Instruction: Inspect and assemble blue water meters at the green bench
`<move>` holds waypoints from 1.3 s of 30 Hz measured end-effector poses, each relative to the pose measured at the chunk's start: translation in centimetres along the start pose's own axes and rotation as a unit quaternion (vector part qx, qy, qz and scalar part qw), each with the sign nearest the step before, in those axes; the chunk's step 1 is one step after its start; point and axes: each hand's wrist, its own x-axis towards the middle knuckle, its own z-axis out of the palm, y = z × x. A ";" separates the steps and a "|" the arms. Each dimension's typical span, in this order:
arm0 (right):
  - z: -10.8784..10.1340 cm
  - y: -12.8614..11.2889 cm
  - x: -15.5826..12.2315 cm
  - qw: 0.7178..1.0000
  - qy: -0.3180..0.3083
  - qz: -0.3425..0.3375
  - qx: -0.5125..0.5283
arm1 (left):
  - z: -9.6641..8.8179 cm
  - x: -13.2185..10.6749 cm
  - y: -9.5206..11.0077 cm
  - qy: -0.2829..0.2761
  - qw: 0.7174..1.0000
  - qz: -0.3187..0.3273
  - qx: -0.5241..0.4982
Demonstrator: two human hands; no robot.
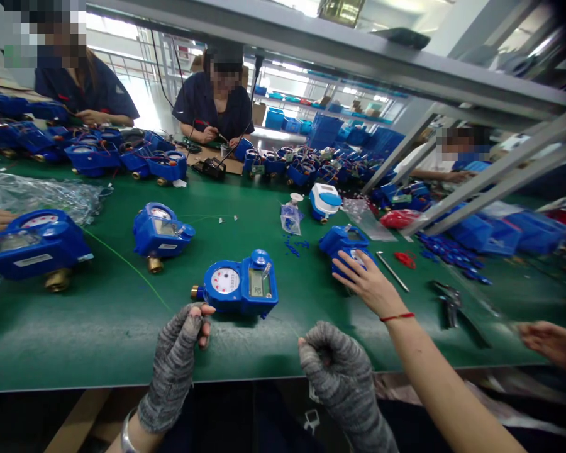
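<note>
Blue meter (239,292) is set on the green surface (99,352), centre, just ahead of the two gloved hands; dial and display face up, brass fitting (197,292) to the left. Left hand (183,346) is held just beside the fitting end, fingers curled narrow; contact with the meter can't be confirmed. Right hand (337,371) is held near the surface's front edge, apart from the meter, thumb and fingers drawn together. Whether a thin strand is pinched in either can't be told.

To the right, a second meter (343,239) is touched by a co-worker's hand (365,283); a metal rod (392,272) is laid beside it. To the left, a third meter (159,231) is seated upright, with a green strand (127,264) stretched in front.
</note>
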 end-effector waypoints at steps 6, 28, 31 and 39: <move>-2.9 -1.7 -3.7 0.994 0.062 -0.034 -0.079 | 0.2 0.0 -0.2 -0.012 1.000 -0.009 0.000; 8.9 -16.1 -8.0 0.990 0.139 0.023 -0.026 | 0.5 0.4 -0.1 -0.030 0.999 -0.013 0.026; 8.7 -16.1 -8.0 0.990 0.138 0.020 -0.033 | 0.3 0.3 -0.2 -0.033 0.999 -0.009 0.021; 8.8 -16.7 -7.5 0.991 0.092 0.007 -0.101 | 1.0 0.0 0.1 -0.063 0.996 -0.030 0.050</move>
